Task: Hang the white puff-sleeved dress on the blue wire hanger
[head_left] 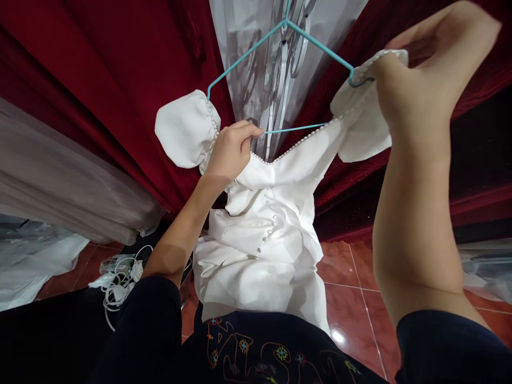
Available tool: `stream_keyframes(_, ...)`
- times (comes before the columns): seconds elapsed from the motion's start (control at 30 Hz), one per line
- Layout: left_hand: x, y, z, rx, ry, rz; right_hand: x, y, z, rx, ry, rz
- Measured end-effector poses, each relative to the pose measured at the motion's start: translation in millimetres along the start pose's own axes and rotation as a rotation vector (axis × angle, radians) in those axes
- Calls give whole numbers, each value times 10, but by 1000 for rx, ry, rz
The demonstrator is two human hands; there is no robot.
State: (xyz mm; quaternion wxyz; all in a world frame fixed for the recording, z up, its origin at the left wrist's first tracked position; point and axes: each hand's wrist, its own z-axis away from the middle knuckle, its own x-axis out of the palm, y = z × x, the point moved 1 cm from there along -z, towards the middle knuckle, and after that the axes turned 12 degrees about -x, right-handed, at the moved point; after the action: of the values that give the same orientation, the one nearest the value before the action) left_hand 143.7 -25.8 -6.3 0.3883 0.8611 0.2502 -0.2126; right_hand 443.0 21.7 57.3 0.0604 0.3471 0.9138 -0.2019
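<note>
A white dress [276, 224] with a pearl-beaded neckline, short puffy sleeves and a row of buttons hangs from a light blue wire hanger [320, 45]. My left hand [234, 146] is closed at the neckline beside the left sleeve, thumb and forefinger meeting at the hanger's lower bar. Up at the right shoulder, my right hand [416, 74] pinches the beaded edge of the other sleeve, near the hanger's right corner. That corner passes at the sleeve's edge. The dress's lower part drapes down against my front.
Dark red curtains [100, 101] flank a white sheer panel [248, 58] behind the dress. At lower left, a coiled white cable [118, 290] lies on a black surface [52, 336]. Reddish floor tiles [356, 304] show below, and pale fabric [72, 176] hangs at left.
</note>
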Motion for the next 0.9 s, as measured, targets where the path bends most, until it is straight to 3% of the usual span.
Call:
stream_keyframes(0.07,-10,1,11,-6,-3,-18,56,-150,-29,86,-43,-207)
stream_keyframes(0.1,-19,1,15,-13,-4,-39,75,-218,-25,94,-4,-293)
stream_keyframes(0.23,-62,-2,16,-34,6,-125,185,-517,163,-125,270,-518)
stream_keyframes(0.27,-67,-2,15,-29,8,-128,247,-582,260,-161,277,-530)
stream_keyframes(0.3,-66,-1,15,-20,11,-122,328,-634,373,-181,225,-512)
stream_keyframes(0.43,-14,-5,46,1,8,-113,756,-652,900,-271,-342,-180)
stream_keyframes(0.5,21,-8,76,7,-6,-115,908,-588,1101,-281,-370,-45)
stream_keyframes(0.57,34,-2,103,29,-15,-118,969,-557,1207,-239,-295,3)
stream_keyframes(0.7,-56,30,123,72,-30,-125,897,-698,1216,-195,-226,-22)
stream_keyframes(0.77,-161,45,129,92,71,-145,855,-806,1201,-202,-225,-21)
stream_keyframes(0.9,-393,15,131,69,421,-243,886,-890,1209,-232,-218,-43)
